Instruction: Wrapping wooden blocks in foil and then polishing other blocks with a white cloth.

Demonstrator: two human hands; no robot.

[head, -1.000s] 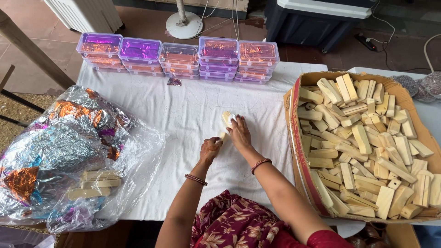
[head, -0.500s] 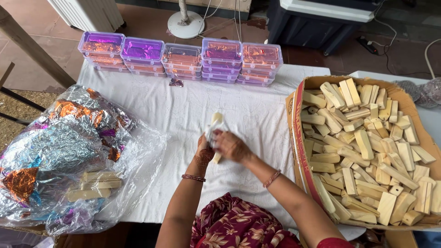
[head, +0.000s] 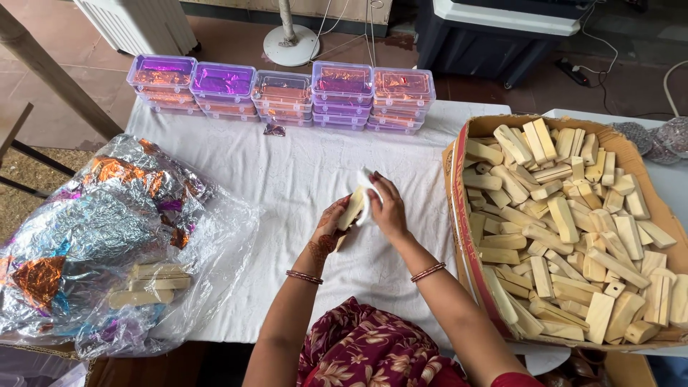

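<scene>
A: What are the hands doing?

B: The left hand (head: pixel 328 228) grips a pale wooden block (head: pixel 351 208), tilted up above the white tablecloth (head: pixel 236 172). The right hand (head: pixel 387 208) is curled over its upper end, pressing a small white cloth (head: pixel 365 180) against it. Neither hand is spread open.

A: And around the block?

B: Right of the block stands a brown cardboard box (head: pixel 459 215) heaped with similar pale wooden blocks. Beyond the block runs a row of stacked clear plastic boxes with purple rims (head: pixel 283 89). Left of the block lies a crumpled clear plastic bag of shiny foil sheets (head: pixel 107 236), with a few blocks in it.

A: Any risk?

B: I judge the block could slip out onto the tablecloth, since it is gripped only at its lower end while the cloth pushes on the top.
</scene>
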